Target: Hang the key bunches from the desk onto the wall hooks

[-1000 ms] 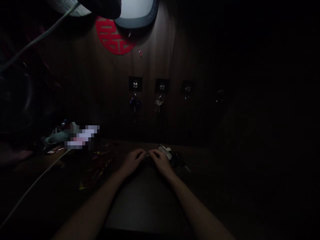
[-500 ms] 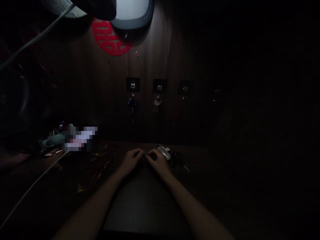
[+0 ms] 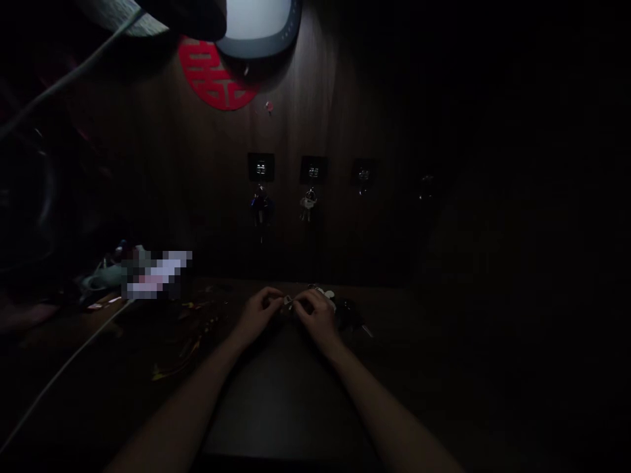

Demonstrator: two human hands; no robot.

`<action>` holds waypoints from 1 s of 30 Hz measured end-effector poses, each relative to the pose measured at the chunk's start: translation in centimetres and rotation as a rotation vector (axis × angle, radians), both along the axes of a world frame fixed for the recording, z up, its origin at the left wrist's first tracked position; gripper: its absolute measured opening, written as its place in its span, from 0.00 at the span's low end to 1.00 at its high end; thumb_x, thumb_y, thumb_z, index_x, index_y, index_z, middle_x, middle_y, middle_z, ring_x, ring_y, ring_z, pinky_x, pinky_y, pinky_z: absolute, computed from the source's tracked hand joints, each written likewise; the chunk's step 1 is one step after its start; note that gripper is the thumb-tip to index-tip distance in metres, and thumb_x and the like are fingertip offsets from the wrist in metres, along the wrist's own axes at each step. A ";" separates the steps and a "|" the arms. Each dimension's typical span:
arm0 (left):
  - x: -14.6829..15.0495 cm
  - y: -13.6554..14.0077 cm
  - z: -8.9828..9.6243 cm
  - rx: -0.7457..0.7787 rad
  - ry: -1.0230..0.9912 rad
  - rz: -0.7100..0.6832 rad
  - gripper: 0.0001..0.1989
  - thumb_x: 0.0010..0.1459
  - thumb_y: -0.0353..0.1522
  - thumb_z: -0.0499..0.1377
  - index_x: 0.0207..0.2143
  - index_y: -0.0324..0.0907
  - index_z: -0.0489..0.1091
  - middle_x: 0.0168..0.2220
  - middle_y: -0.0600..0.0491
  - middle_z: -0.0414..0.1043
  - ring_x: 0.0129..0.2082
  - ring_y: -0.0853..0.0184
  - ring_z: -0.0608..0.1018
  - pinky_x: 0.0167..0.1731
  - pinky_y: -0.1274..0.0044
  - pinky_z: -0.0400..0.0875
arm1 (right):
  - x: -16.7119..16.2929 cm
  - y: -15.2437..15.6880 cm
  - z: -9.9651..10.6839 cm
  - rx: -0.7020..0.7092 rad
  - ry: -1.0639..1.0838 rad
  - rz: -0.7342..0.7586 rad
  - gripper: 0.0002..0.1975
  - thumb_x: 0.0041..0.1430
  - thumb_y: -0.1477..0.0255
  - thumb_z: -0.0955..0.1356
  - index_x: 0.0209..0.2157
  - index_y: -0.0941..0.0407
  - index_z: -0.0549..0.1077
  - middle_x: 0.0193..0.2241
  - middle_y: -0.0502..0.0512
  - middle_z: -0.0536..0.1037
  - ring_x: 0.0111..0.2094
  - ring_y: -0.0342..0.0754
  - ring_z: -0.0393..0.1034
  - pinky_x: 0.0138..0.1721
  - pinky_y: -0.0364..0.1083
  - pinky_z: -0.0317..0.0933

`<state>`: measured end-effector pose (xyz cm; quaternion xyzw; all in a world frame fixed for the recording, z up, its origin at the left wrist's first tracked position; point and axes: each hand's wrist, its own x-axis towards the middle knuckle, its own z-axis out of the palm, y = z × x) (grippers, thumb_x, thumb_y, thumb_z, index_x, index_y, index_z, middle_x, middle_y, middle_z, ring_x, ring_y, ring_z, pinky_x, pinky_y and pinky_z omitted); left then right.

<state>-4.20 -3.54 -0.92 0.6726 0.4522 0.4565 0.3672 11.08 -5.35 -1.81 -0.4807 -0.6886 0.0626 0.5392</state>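
In dim light over the dark surface, my left hand (image 3: 257, 316) and my right hand (image 3: 319, 320) come together, fingertips almost touching. Both pinch a small pale metal piece (image 3: 288, 299); it looks like a ring or part of a key, too small to make out fully. Just behind my right hand lies a bunch of keys (image 3: 329, 295), partly covered by the fingers. To its right rests a dark key bunch (image 3: 351, 314) with one silver key (image 3: 367, 331) sticking out.
Two key bunches, one blue (image 3: 261, 202) and one silver (image 3: 308, 202), hang from wall hooks. Brownish and yellow strips (image 3: 190, 338) lie left of my arm, near a white cable (image 3: 69, 363). A lamp (image 3: 259, 29) and a red paper cutout (image 3: 217, 79) are above.
The small metal piece now shows more plainly between my fingertips. My right hand has turned slightly and covers more of the silver fob behind it.
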 end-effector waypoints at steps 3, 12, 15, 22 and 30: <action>0.0 0.1 -0.1 -0.012 -0.022 0.000 0.14 0.49 0.39 0.55 0.35 0.40 0.69 0.27 0.55 0.72 0.29 0.68 0.74 0.30 0.78 0.66 | 0.1 0.0 0.2 -0.002 0.037 0.020 0.06 0.52 0.74 0.64 0.24 0.55 0.70 0.25 0.50 0.72 0.31 0.45 0.67 0.34 0.43 0.58; -0.1 0.3 -0.5 -0.009 -0.017 -0.078 0.15 0.50 0.41 0.54 0.34 0.40 0.70 0.27 0.55 0.72 0.28 0.68 0.73 0.29 0.79 0.65 | 0.4 0.0 1.1 -0.015 0.177 0.024 0.06 0.52 0.70 0.64 0.25 0.55 0.71 0.27 0.50 0.72 0.32 0.45 0.67 0.34 0.43 0.58; -0.3 0.6 -0.7 -0.001 0.017 -0.047 0.15 0.51 0.42 0.53 0.33 0.40 0.70 0.26 0.55 0.72 0.27 0.68 0.73 0.29 0.78 0.65 | 0.8 0.3 2.1 -0.041 0.258 0.006 0.07 0.52 0.68 0.64 0.25 0.55 0.71 0.26 0.50 0.72 0.30 0.45 0.67 0.33 0.43 0.59; -0.7 1.5 -1.3 0.002 0.066 -0.033 0.15 0.51 0.42 0.52 0.32 0.40 0.69 0.23 0.55 0.71 0.27 0.67 0.73 0.30 0.78 0.64 | 2.5 2.4 7.8 -0.003 0.370 -0.031 0.08 0.49 0.65 0.64 0.26 0.56 0.69 0.23 0.48 0.70 0.28 0.44 0.65 0.31 0.43 0.58; -0.7 1.3 -1.2 0.015 0.082 -0.040 0.15 0.51 0.41 0.51 0.33 0.40 0.69 0.23 0.55 0.70 0.27 0.67 0.72 0.30 0.78 0.64 | 3.5 6.4 15.2 0.174 0.420 -0.033 0.05 0.45 0.69 0.65 0.23 0.57 0.67 0.22 0.47 0.68 0.26 0.42 0.62 0.31 0.43 0.57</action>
